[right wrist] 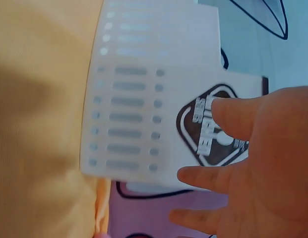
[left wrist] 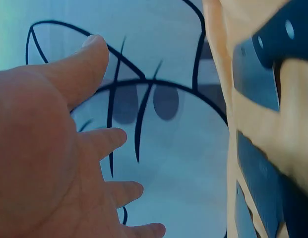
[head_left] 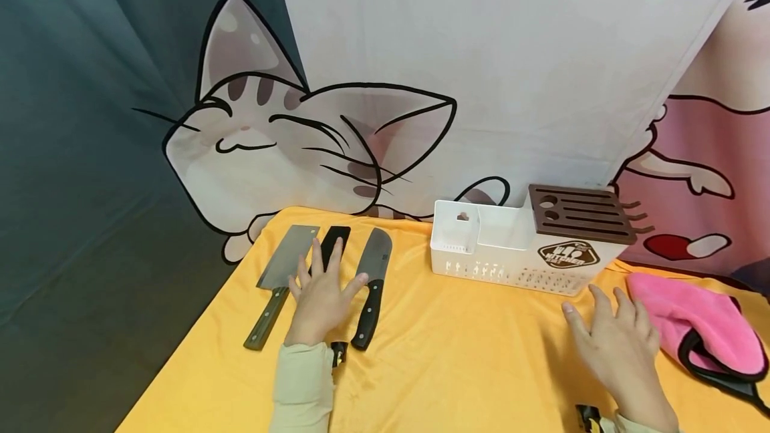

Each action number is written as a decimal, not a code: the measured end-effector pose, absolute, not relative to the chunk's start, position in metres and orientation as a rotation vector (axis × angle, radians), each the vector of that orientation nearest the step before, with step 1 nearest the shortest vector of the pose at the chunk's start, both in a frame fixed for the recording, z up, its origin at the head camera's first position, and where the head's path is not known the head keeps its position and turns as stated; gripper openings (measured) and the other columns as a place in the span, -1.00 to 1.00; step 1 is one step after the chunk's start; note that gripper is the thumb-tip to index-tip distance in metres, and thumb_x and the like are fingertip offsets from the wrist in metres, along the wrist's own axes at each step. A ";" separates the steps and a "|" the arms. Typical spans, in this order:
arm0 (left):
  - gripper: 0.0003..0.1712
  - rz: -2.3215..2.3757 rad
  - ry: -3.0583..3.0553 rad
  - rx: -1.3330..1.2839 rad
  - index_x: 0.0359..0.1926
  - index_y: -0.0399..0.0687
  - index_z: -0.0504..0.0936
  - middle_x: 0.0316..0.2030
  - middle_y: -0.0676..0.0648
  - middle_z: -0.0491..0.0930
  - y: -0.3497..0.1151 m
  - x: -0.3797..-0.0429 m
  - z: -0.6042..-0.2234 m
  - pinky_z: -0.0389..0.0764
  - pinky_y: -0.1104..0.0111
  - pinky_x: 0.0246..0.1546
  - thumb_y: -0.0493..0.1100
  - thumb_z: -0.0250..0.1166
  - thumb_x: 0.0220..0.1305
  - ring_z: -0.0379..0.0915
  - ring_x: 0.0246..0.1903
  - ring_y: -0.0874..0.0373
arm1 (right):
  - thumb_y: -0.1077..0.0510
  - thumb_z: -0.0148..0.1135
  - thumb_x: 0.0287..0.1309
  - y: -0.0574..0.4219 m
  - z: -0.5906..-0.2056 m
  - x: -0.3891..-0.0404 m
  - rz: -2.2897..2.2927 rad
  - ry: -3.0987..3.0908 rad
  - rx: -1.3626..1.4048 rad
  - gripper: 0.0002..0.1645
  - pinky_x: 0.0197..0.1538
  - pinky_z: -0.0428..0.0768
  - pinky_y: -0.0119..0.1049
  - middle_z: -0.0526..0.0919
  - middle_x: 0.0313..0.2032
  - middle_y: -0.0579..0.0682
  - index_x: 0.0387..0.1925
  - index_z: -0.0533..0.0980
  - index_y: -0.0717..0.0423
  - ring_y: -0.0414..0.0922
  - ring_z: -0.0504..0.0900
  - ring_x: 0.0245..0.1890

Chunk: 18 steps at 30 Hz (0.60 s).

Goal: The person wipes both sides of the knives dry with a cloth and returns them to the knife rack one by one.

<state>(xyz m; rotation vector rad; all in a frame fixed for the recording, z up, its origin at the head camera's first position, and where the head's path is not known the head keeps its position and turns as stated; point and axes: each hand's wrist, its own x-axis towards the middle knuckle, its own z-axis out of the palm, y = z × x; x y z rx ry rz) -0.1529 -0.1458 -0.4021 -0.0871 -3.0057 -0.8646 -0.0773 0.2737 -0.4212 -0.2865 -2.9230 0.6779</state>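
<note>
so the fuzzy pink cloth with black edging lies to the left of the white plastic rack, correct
Left is wrong: the head view shows the fuzzy pink cloth with black edging lying to the right of the white plastic rack.

White holder (right wrist: 166, 94): filling the centre
Right grip (right wrist: 265, 161): hovering at four o'clock, fingers pointing toward nine
Yellow cloth (right wrist: 39, 124): lying at nine
</note>
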 end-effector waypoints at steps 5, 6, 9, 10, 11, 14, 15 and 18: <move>-0.03 -0.865 -3.027 -0.005 0.62 0.13 -0.17 0.55 -0.32 -0.48 -0.167 -0.156 -0.404 -0.46 -0.49 0.22 0.32 0.07 0.43 -0.57 0.42 -0.59 | -0.33 -0.26 0.48 0.292 -0.423 -0.077 0.680 -2.929 -0.360 -0.04 0.20 -0.31 0.60 -0.21 0.41 0.60 0.46 0.02 0.41 0.62 -0.33 0.37; -0.03 -0.869 -3.035 0.018 0.62 0.12 -0.18 0.55 -0.32 -0.49 -0.172 -0.156 -0.404 -0.49 -0.49 0.21 0.33 0.05 0.44 -0.57 0.42 -0.60 | -0.35 -0.26 0.48 0.295 -0.424 -0.077 0.688 -2.938 -0.385 -0.02 0.19 -0.33 0.62 -0.22 0.42 0.59 0.47 0.00 0.40 0.62 -0.35 0.38; -0.02 -0.887 -3.051 0.103 0.62 0.11 -0.22 0.54 -0.32 -0.53 -0.188 -0.157 -0.406 -0.51 -0.52 0.17 0.36 0.00 0.44 -0.61 0.40 -0.62 | -0.40 -0.28 0.44 0.305 -0.424 -0.077 0.714 -2.972 -0.461 0.03 0.13 -0.36 0.67 -0.30 0.42 0.58 0.51 -0.09 0.35 0.61 -0.42 0.37; -0.01 -0.892 -3.061 0.133 0.62 0.11 -0.24 0.54 -0.31 -0.55 -0.193 -0.158 -0.406 -0.51 -0.53 0.15 0.37 -0.01 0.44 -0.62 0.40 -0.63 | -0.41 -0.28 0.44 0.308 -0.424 -0.077 0.722 -2.980 -0.484 0.05 0.10 -0.37 0.69 -0.31 0.41 0.59 0.51 -0.10 0.35 0.62 -0.43 0.37; 0.00 -0.897 -3.067 0.162 0.62 0.10 -0.26 0.54 -0.32 -0.57 -0.197 -0.157 -0.406 -0.49 -0.55 0.14 0.38 -0.02 0.44 -0.62 0.39 -0.63 | -0.42 -0.28 0.43 0.312 -0.424 -0.076 0.723 -2.985 -0.505 0.06 0.08 -0.34 0.70 -0.32 0.40 0.61 0.51 -0.11 0.35 0.63 -0.42 0.36; 0.02 -0.904 -3.103 0.234 0.62 0.11 -0.32 0.52 -0.29 -0.64 -0.209 -0.157 -0.409 -0.43 -0.57 0.12 0.41 -0.06 0.43 -0.63 0.39 -0.64 | -0.43 -0.28 0.42 0.321 -0.426 -0.075 0.719 -2.986 -0.559 0.07 0.05 -0.33 0.70 -0.37 0.39 0.63 0.52 -0.14 0.34 0.65 -0.44 0.34; 0.02 -0.914 -3.111 0.249 0.61 0.10 -0.33 0.52 -0.30 -0.65 -0.212 -0.157 -0.409 -0.41 -0.58 0.12 0.42 -0.07 0.43 -0.62 0.38 -0.66 | -0.43 -0.28 0.42 0.324 -0.426 -0.075 0.718 -2.979 -0.576 0.07 0.04 -0.32 0.70 -0.38 0.39 0.63 0.51 -0.13 0.35 0.66 -0.44 0.34; 0.04 -0.954 -3.128 0.301 0.61 0.10 -0.37 0.51 -0.32 -0.67 -0.220 -0.155 -0.412 -0.35 -0.60 0.10 0.44 -0.10 0.42 -0.60 0.37 -0.68 | -0.44 -0.31 0.42 0.332 -0.426 -0.074 0.716 -2.959 -0.635 0.07 0.05 -0.35 0.69 -0.45 0.41 0.58 0.51 -0.11 0.34 0.65 -0.48 0.34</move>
